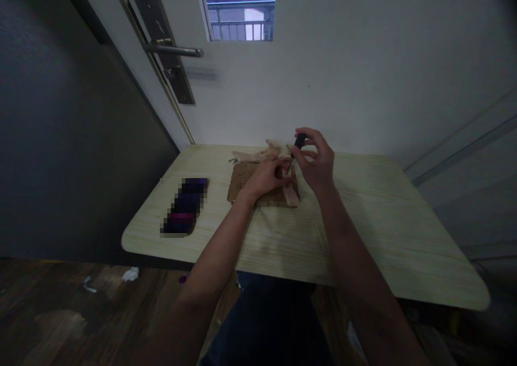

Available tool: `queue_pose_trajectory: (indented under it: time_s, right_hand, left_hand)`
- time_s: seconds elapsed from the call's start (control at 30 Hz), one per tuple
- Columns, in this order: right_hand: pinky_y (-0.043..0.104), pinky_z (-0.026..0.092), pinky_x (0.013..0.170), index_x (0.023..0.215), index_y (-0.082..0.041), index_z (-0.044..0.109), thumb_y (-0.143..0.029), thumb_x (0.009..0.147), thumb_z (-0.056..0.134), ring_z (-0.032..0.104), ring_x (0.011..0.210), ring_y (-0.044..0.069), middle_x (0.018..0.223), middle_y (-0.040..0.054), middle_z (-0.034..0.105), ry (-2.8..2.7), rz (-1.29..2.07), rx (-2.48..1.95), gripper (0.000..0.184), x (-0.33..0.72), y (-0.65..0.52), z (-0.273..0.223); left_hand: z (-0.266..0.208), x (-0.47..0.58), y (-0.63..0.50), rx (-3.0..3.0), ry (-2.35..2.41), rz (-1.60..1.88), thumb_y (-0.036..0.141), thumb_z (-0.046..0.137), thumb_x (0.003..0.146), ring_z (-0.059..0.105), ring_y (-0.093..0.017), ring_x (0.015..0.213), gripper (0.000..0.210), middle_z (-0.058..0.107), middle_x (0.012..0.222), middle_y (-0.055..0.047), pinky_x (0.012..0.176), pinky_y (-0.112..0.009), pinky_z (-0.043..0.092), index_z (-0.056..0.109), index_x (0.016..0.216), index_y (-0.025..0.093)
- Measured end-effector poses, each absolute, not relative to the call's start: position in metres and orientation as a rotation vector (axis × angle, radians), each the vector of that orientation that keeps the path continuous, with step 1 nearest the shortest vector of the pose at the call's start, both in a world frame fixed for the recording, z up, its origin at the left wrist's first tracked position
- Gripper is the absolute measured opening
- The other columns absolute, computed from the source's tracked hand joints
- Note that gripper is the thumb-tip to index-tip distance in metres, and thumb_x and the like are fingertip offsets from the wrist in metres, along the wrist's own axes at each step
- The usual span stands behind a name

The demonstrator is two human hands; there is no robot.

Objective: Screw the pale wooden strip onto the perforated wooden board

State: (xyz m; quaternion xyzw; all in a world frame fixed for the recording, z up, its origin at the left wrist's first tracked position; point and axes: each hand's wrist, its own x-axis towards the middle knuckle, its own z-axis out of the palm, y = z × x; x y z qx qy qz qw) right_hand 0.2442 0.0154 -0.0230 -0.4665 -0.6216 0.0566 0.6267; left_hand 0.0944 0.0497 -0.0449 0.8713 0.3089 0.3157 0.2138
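Observation:
My right hand (317, 159) is closed around the black handle of a screwdriver (299, 141), which tilts down to the left. Its thin shaft points at a pale wooden strip (291, 195). Whether the tip sits in a screw is too small to tell. My left hand (266, 178) grips the strip near the tip, with thumb and forefinger at either side of that spot. Under the strip and my left hand lies a brown cardboard piece (238, 185) with small holes at its left part. My left fingers hide part of the strip.
More pale wooden pieces (258, 155) lie behind the cardboard, near the door (343, 75). A blurred-out phone-like object (186, 207) rests at the left of the wood-grain table (383, 220). A metal door handle (173, 50) juts out at upper left. White scraps (130, 274) lie on the floor.

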Motion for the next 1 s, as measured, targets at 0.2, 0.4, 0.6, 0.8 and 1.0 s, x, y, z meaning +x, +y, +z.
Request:
queue_pose_trajectory:
  time_s: [0.2, 0.4, 0.6, 0.8, 1.0]
  right_hand:
    - [0.027, 0.061, 0.066, 0.112, -0.028, 0.063, -0.031, 0.080, 0.066, 0.063, 0.068, 0.009, 0.113, 0.0020, 0.066, -1.418, 0.035, -1.072, 0.032, 0.2443, 0.0206, -0.0249]
    - [0.030, 0.063, 0.074, 0.124, -0.030, 0.050, -0.038, 0.084, 0.064, 0.069, 0.078, 0.013, 0.113, 0.0028, 0.070, -1.465, 0.170, -1.026, 0.043, 0.2414, 0.0194, -0.0261]
    - [0.030, 0.063, 0.076, 0.117, -0.030, 0.053, -0.036, 0.086, 0.061, 0.070, 0.080, 0.012, 0.116, 0.0020, 0.065, -1.463, 0.202, -0.999, 0.033, 0.2405, 0.0147, -0.0239]
    - [0.022, 0.060, 0.062, 0.107, -0.029, 0.062, -0.030, 0.078, 0.068, 0.064, 0.080, 0.011, 0.107, 0.0008, 0.061, -1.399, 0.063, -1.036, 0.029, 0.2390, 0.0158, -0.0201]
    - [0.023, 0.062, 0.064, 0.115, -0.030, 0.061, -0.032, 0.083, 0.063, 0.067, 0.084, 0.013, 0.116, 0.0017, 0.066, -1.469, 0.223, -1.055, 0.032, 0.2385, 0.0142, -0.0174]
  left_hand:
    - [-0.0464, 0.0954, 0.0514, 2.435, 0.861, 0.877, 0.032, 0.078, 0.076, 0.057, -0.021, 0.088, 0.026, 0.061, 0.094, -0.007, 0.080, -0.034, 0.046, 0.063, 0.086, 0.014]
    - [-0.0466, 0.0950, 0.0508, 2.421, 0.872, 0.858, 0.033, 0.077, 0.076, 0.056, -0.020, 0.083, 0.026, 0.062, 0.093, -0.007, 0.077, -0.033, 0.046, 0.064, 0.087, 0.013]
    - [-0.0466, 0.0946, 0.0511, 2.410, 0.870, 0.857, 0.035, 0.079, 0.075, 0.057, -0.019, 0.084, 0.030, 0.061, 0.094, -0.008, 0.077, -0.033, 0.046, 0.065, 0.089, 0.013]
    - [-0.0467, 0.0955, 0.0511, 2.406, 0.865, 0.886, 0.033, 0.079, 0.075, 0.058, -0.021, 0.089, 0.027, 0.062, 0.096, -0.008, 0.081, -0.034, 0.047, 0.064, 0.085, 0.013]
    - [-0.0463, 0.0954, 0.0507, 2.411, 0.876, 0.874, 0.035, 0.078, 0.075, 0.058, -0.022, 0.091, 0.027, 0.062, 0.098, -0.009, 0.083, -0.036, 0.048, 0.064, 0.085, 0.014]
